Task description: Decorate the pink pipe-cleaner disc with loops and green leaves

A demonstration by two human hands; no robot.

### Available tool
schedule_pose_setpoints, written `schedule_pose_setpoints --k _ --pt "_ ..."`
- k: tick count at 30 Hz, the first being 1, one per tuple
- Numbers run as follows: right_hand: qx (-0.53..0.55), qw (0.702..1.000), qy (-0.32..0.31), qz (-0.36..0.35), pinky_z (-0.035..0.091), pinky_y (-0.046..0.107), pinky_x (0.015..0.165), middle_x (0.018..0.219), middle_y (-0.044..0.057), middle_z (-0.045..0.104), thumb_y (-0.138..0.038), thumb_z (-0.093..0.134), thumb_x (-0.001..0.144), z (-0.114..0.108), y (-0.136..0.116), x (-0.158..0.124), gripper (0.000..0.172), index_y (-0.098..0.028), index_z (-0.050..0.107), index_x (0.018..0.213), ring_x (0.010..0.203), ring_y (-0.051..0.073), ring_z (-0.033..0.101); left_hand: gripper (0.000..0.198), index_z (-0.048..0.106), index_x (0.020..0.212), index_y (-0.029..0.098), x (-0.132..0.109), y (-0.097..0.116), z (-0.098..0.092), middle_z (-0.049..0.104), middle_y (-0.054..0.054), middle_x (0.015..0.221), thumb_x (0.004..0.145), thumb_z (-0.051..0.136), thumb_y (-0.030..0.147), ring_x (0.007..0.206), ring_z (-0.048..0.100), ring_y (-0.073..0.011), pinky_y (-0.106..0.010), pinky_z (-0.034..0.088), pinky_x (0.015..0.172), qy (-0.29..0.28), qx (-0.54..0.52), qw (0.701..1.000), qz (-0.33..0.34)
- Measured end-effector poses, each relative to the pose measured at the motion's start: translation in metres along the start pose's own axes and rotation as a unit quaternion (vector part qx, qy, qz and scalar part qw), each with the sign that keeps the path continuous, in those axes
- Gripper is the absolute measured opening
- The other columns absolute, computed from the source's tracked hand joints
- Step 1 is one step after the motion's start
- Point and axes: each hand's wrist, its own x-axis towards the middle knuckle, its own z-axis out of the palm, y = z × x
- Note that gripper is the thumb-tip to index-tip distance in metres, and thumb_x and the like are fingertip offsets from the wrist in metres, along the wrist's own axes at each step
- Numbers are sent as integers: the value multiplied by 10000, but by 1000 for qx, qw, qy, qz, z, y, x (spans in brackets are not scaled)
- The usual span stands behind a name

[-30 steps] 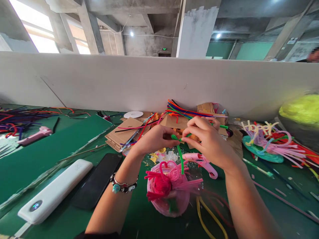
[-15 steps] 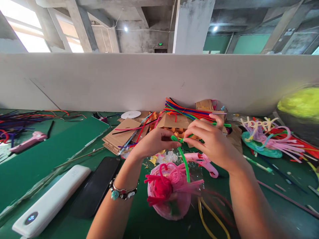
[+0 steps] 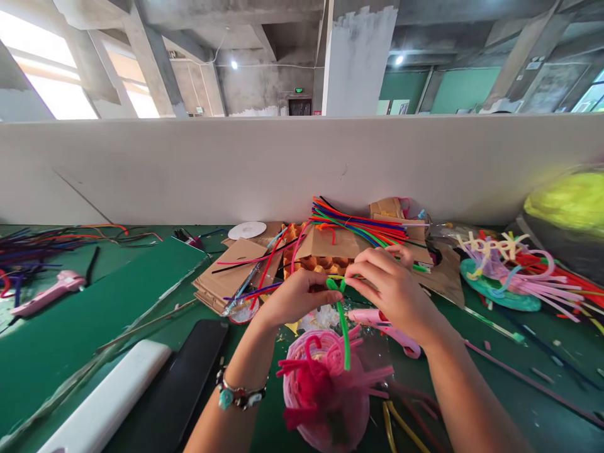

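Note:
A bright green pipe cleaner [image 3: 344, 333] is bent and looped near its top, with its straight end hanging down. My left hand [image 3: 302, 292] pinches the loop between thumb and forefinger. From the other side, my right hand [image 3: 389, 286] grips the same green stem with its fingertips, the far part hidden behind the fingers. Below them on the table stands a round pink pipe-cleaner piece [image 3: 325, 402] with coiled walls and a red flower-like bunch [image 3: 315, 380] on it. A pink glue gun [image 3: 387, 328] lies under my right hand.
White power bank [image 3: 113, 396] and black phone [image 3: 184, 377] lie at left. Behind my hands are cardboard pieces [image 3: 226, 267] and a bundle of coloured pipe cleaners [image 3: 358, 220]. Another glue gun [image 3: 50, 294] lies far left; a pipe-cleaner craft [image 3: 503, 283] sits right. A white partition [image 3: 283, 163] stands behind.
The view has tilted up slightly, so the table sits lower in it. Both hands stay close together on the green pipe cleaner, whose bent top now forms a more distinct loop.

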Motion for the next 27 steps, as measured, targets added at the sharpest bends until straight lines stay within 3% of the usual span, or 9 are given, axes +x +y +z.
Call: schedule_pose_setpoints --k 5,12,17,20,24,27 --pt "23 999 -34 8 228 314 790 796 -23 588 -181 478 851 4 2 2 106 -202 546 773 765 126 546 302 516 587 135 4 -5 0 346 65 520 671 588 415 501 280 -64 -206 226 458 -38 -24 999 -10" --pt "39 998 -37 37 244 326 789 810 3 589 -236 443 875 0 1 4 141 -206 568 819 780 140 539 359 528 567 150 -3 4 -7 465 25 532 797 420 403 519 384 -82 -209 342 516 -22 -47 998 34" --pt "27 999 -29 26 226 337 809 793 0 580 -250 419 887 -4 0 4 197 -215 586 790 758 130 535 295 573 683 158 -6 7 -5 509 4 613 816 401 357 608 432 -109 -217 374 573 -4 -21 999 50" --pt "15 999 -33 23 220 333 817 788 -6 572 -241 431 881 -7 -3 5 186 -211 587 784 759 126 528 278 569 709 148 -5 7 -4 484 15 626 825 383 319 594 411 -96 -215 352 570 -2 3 999 47" --pt "-27 1000 -9 7 223 346 834 777 0 554 -226 449 868 -8 -5 4 174 -206 587 765 757 138 507 324 445 525 157 -1 7 -2 339 56 506 802 435 323 484 289 -66 -205 245 464 10 -1 999 43" --pt "-67 998 11 14 252 368 841 890 44 543 -217 456 854 -6 -7 3 167 -206 595 761 851 181 484 235 496 565 148 1 7 2 415 55 501 750 520 291 478 348 -57 -189 268 463 25 -59 997 42"
